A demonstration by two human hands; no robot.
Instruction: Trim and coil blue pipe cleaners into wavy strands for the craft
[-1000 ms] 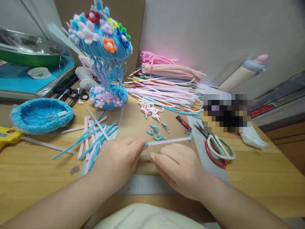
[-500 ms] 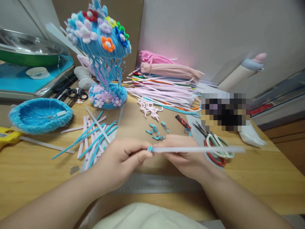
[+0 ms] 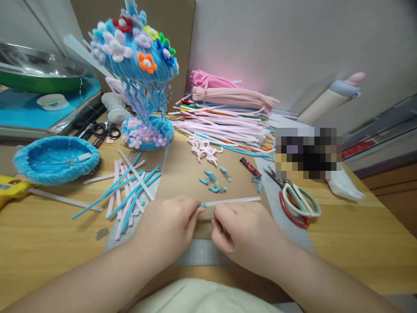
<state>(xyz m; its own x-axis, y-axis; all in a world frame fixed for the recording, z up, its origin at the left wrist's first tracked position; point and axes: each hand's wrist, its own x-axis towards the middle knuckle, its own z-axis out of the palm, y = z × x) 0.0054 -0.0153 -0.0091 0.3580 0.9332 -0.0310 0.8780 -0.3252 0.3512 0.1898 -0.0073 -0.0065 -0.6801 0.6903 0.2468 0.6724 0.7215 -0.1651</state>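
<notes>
My left hand (image 3: 172,219) is closed in a pinch at the near end of a translucent white glue stick (image 3: 236,201). A short light-blue pipe cleaner (image 3: 203,204) is wound round that end, at the fingertips. The stick points right, passing behind my right hand (image 3: 243,228). That hand has its fingers curled shut close to the wound end; what they hold is hidden. Just beyond the hands, several small blue coiled pipe-cleaner pieces (image 3: 213,176) lie on a brown board (image 3: 182,174). Wavy pale-pink pieces (image 3: 205,148) lie farther back.
Cut pink and blue strips (image 3: 130,187) lie at left, near a blue fuzzy bowl shape (image 3: 57,158) and a yellow tool (image 3: 13,187). A flowered blue jellyfish figure (image 3: 140,52) stands behind. Scissors (image 3: 299,200) lie at right; pipe-cleaner bundles (image 3: 228,98) are at the back.
The glue stick has swung from in front of my right hand to behind it, showing less length at right. My right hand has moved slightly lower, its fingers curled.
</notes>
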